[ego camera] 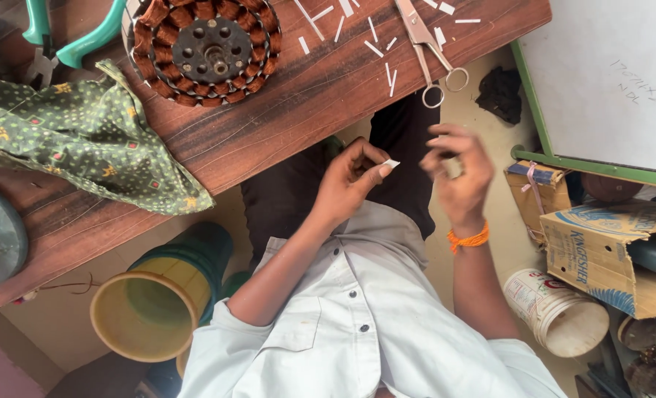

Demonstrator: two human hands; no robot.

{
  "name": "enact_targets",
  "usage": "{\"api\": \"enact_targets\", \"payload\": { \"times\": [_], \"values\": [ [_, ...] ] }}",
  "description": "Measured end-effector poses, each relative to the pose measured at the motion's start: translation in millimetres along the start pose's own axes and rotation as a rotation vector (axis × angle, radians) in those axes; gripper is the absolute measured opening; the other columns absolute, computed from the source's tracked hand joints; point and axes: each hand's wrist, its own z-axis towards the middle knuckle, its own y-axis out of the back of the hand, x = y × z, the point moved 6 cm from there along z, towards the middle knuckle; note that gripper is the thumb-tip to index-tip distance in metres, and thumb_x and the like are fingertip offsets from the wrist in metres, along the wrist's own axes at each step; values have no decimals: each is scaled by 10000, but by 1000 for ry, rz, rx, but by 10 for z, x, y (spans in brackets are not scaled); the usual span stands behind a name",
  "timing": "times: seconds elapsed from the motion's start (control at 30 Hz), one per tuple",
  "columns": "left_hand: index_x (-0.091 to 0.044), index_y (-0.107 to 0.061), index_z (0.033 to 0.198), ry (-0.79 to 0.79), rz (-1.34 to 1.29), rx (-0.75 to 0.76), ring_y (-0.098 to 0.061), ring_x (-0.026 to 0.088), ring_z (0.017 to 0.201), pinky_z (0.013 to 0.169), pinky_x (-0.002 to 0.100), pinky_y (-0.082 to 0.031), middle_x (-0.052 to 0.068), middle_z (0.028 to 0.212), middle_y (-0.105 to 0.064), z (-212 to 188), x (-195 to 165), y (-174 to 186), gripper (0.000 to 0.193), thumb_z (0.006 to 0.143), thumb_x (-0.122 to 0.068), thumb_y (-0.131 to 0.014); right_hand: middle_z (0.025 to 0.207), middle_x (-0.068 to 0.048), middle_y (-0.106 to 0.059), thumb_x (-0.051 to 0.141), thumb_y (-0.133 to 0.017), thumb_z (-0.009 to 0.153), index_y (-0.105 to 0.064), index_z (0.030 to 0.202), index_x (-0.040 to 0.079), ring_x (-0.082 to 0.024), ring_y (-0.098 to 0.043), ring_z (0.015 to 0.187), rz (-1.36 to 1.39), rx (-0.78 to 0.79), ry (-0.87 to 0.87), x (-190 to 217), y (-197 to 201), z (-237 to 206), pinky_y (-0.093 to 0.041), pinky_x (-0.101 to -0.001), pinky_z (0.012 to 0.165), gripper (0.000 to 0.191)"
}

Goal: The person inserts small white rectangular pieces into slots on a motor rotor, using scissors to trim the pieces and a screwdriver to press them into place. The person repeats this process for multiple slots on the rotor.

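My left hand (351, 179) is raised above my lap, just below the edge of the wooden table (283, 125). Its thumb and first finger are closed on a small white paper strip (392, 163), and the end of the strip sticks out toward my other hand. My right hand (457, 171), with an orange thread (468, 238) around the wrist, is near the strip but not touching it. This hand is blurred and its fingers are bent inward, so I cannot tell if it holds something.

On the table, more cut white strips (376, 49) lie scattered beside a pair of scissors (425, 46). Left of them sits a round motor stator (208, 49) with copper windings, next to it a green patterned cloth (85, 144) and green-handled pliers (74, 40). A cardboard box (608, 254) and a white bucket (561, 315) stand on the floor at my right.
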Motion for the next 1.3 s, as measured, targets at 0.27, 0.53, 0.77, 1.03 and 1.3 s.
{"api": "enact_targets", "payload": {
  "times": [0.27, 0.53, 0.77, 1.03, 1.3],
  "values": [
    [-62, -655, 1213, 136, 147, 14, -600, 93, 810, 746, 255, -525, -22, 1010, -674, 14, -41, -91, 255, 959, -56, -640, 1090, -131, -727, 33, -781, 1024, -630, 1239, 29, -271, -750, 918, -365, 33, 81, 274, 182, 681, -585, -355, 779, 263],
    [-41, -657, 1021, -358, 598, -74, -580, 253, 803, 745, 374, -476, 96, 842, -627, 9, -392, -127, 174, 906, 82, -615, 1031, -162, -750, 13, -710, 972, -548, 1476, 109, -235, -777, 820, -311, 195, -322, 270, 49, 850, -599, -335, 716, 538],
    [-62, -608, 1164, -167, 245, 75, -688, 140, 883, 643, 254, -562, 72, 1005, -678, 43, -542, -202, 215, 999, 27, -501, 1003, -117, -727, -47, -706, 913, -501, 1446, 78, -173, -724, 890, 648, 133, -383, -237, 284, 302, -612, -289, 812, 584],
    [-52, -591, 1183, -44, -76, 198, -719, 80, 1053, 594, 214, -571, 13, 1180, -745, 299, -677, -321, 167, 1105, -197, -558, 946, -36, -695, 199, -889, 788, -639, 1259, 13, -126, -664, 815, 729, 463, -743, -691, 118, -609, -543, -253, 705, 564],
    [-31, -769, 1065, -40, 171, -54, -665, 36, 749, 580, 201, -563, 6, 874, -747, 387, -770, -126, 205, 957, -203, -738, 865, 6, -669, 264, -911, 635, -673, 1320, 35, -98, -628, 829, 611, 800, -716, -193, -156, -600, -516, -267, 761, 760]
  ]
}}
